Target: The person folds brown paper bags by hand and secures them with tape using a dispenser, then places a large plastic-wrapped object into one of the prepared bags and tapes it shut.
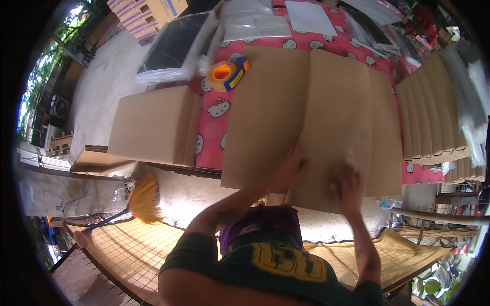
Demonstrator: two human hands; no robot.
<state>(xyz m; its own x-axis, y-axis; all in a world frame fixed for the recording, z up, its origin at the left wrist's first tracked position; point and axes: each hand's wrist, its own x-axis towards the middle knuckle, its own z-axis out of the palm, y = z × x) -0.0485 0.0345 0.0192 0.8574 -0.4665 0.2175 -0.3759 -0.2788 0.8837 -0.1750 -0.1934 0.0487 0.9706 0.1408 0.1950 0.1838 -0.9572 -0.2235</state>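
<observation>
A large brown cardboard sheet [270,107] lies in front of me on the table, with creases running away from me and a raised panel [337,107] folded up along its middle. My left hand [293,164] rests at the near part of that panel's left edge, fingers stretched forward along the fold. Flat on the same panel, nearer its right crease, my right hand [347,186] presses with fingers apart, somewhat blurred. Neither hand grips anything that I can see. An orange and blue tape dispenser [228,74] with a tape roll sits just beyond the sheet's left side.
Left of the sheet lies a folded cardboard piece [150,125]. Plastic-wrapped dark panels [178,43] lie behind it on the pink patterned tablecloth [218,108]. Several folded cardboards [431,107] are stacked at the right. A straw broom [144,199] stands at the lower left.
</observation>
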